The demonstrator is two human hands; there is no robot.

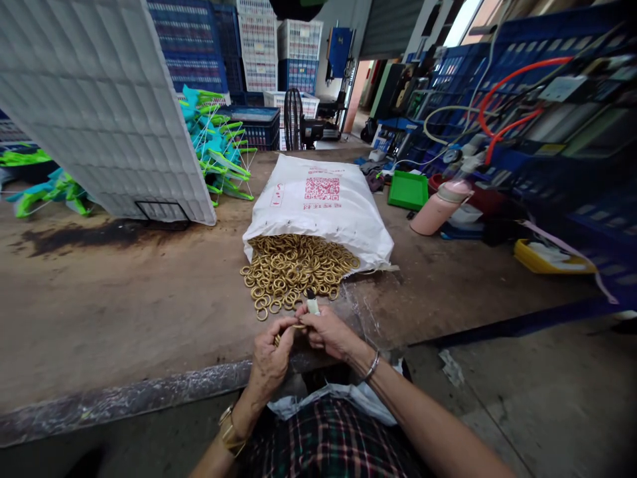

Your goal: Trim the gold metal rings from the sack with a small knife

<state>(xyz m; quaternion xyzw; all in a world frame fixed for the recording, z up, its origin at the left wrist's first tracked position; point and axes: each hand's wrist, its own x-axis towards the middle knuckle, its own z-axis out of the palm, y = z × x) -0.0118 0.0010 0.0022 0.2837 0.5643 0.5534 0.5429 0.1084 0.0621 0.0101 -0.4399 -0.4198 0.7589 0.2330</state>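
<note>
The left hand (273,352) is closed around a few brass rings (277,339), fingertips meeting the right hand (326,332) just in front of the heap. The right hand pinches a small tool (312,304) with a dark tip, perhaps a knife, though it's too small to be sure. Ahead on the tabletop (149,312), a ring pile (293,269) spills from the open mouth of a white sack (323,206) lying flat.

Ahead of you, black fan (293,119) before stacked crates (259,46). To your right, pink bottle (440,209) stands beside green tray (408,190); yellow tray (552,257) farther right.
</note>
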